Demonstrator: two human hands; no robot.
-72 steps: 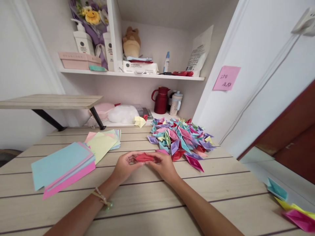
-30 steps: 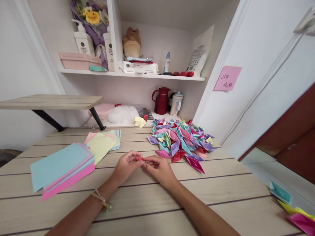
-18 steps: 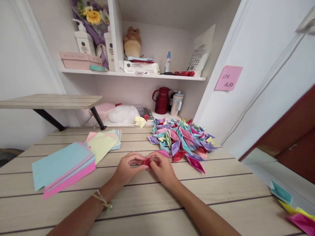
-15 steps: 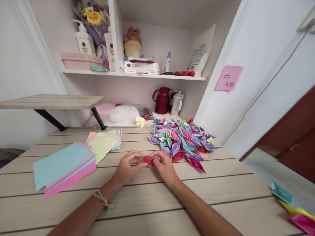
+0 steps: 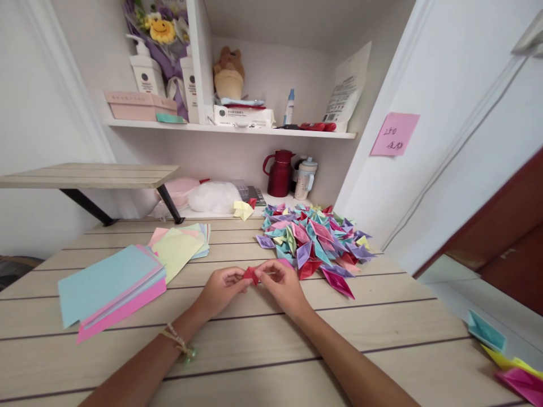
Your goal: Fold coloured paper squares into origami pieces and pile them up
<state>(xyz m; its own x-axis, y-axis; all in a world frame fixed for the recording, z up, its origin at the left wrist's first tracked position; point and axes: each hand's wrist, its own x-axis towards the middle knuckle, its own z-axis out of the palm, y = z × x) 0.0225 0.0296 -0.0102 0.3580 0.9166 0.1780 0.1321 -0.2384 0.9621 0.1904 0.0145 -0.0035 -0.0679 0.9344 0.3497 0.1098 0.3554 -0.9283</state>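
A small folded red paper piece (image 5: 251, 275) is pinched between both hands just above the wooden table (image 5: 254, 350). My left hand (image 5: 221, 289) grips its left side with curled fingers. My right hand (image 5: 280, 282) pinches its right side with thumb and forefinger. Just behind my right hand lies a pile of folded paper boats (image 5: 314, 240) in pink, purple, teal, red and yellow.
A stack of blue and pink sheets (image 5: 108, 285) and smaller pastel squares (image 5: 180, 246) lie at the left. A red jug (image 5: 278, 172) and a white cup (image 5: 304, 177) stand at the back. More folded pieces (image 5: 509, 362) sit at the right edge.
The long red strip seen earlier has been folded into a much shorter piece. Both hands have stayed at the same spot, fingers working closer together.
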